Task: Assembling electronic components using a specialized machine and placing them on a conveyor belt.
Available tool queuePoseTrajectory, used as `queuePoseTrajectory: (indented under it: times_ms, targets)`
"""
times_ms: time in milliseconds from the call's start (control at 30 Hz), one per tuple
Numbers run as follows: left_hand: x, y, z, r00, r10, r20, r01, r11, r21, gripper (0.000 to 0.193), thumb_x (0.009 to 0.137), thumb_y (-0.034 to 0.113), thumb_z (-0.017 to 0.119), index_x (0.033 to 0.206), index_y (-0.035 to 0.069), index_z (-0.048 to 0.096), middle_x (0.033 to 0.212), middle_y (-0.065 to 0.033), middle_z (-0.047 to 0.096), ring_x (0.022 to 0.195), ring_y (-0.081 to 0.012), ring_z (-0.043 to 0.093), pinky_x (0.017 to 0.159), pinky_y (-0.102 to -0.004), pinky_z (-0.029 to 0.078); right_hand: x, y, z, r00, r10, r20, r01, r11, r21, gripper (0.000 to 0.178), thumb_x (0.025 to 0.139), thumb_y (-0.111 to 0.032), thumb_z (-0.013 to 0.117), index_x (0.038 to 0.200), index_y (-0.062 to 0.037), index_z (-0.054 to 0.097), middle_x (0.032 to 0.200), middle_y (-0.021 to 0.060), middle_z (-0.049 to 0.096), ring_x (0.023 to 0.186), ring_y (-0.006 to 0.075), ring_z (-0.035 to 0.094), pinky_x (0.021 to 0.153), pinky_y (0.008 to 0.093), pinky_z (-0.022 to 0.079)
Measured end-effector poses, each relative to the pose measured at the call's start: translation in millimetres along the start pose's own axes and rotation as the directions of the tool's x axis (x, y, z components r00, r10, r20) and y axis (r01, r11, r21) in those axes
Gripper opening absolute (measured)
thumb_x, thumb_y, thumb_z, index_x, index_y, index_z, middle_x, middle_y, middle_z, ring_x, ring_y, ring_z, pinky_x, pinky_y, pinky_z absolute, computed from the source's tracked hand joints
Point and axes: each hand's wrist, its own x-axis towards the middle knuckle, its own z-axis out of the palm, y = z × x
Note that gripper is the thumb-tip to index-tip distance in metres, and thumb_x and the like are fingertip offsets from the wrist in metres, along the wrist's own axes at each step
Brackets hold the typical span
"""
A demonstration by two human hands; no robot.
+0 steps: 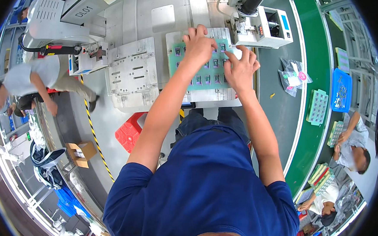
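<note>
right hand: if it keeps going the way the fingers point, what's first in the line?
Likely the white machine behind the fixture. The right hand rests on the green tray, fingers pointing up and away over its far edge; the machine's base sits just beyond. Depth is unclear.

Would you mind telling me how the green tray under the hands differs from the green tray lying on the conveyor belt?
The green tray under the hands sits on a metal fixture, touched by left hand and right hand; the green tray on the belt lies untouched and looks paler. Both are rectangular, gridded.
</note>
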Motion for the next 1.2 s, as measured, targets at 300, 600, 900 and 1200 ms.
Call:
queuePoseTrajectory:
  times_ms: [300,600,900,1200]
  targets:
    - [2.2,6.0,-2.6,0.991,0.104,0.078,-0.112,0.988,0.11,0.015,0.074,0.009,0.071,0.083,0.019,0.078,0.115,-0.0055,0.046,0.112,-0.029,0.037,0.091,-0.0435,0.026,11.9,14.7,0.1,0.999,0.022,0.027,-0.021,0.999,-0.027,0.028,0.076,-0.019,0.059,0.1,-0.0187,0.073,0.124,0.0095,0.051,0.117,0.03,0.043,0.095,0.0473,0.028]
    - [20.1,-7.7,2.1,0.983,-0.135,-0.124,0.123,0.988,-0.094,0.02,0.07,0.003,0.069,0.08,0.019,0.077,0.106,-0.0037,0.047,0.106,-0.0291,0.039,0.089,-0.0428,0.03,14.3,16.4,-3.6,0.996,0.009,0.083,-0.007,1.0,-0.02,0.03,0.076,-0.02,0.059,0.103,-0.0197,0.072,0.126,0.01,0.05,0.119,0.0301,0.042,0.095,0.0478,0.028]
    - [14.0,12.4,8.1,0.999,-0.036,-0.01,0.036,0.999,-0.04,0.016,0.075,0.02,0.076,0.09,0.022,0.074,0.114,-0.0053,0.046,0.111,-0.03,0.038,0.091,-0.0448,0.031,7.4,19.1,0.6,0.994,0.024,0.106,-0.024,1.0,-0.007,0.034,0.076,-0.021,0.058,0.108,-0.021,0.071,0.128,0.0097,0.049,0.119,0.0306,0.042,0.094,0.0495,0.028]
    - [23.1,4.3,28.6,0.976,-0.213,-0.051,0.213,0.977,-0.012,0.028,0.07,0.034,0.082,0.091,0.02,0.069,0.119,-0.0079,0.042,0.113,-0.0338,0.034,0.091,-0.0476,0.028,-3.1,15.7,4.8,0.989,-0.045,0.143,0.059,0.993,-0.098,0.035,0.082,-0.025,0.056,0.114,-0.0233,0.069,0.133,0.0075,0.048,0.118,0.0311,0.043,0.092,0.0491,0.029]
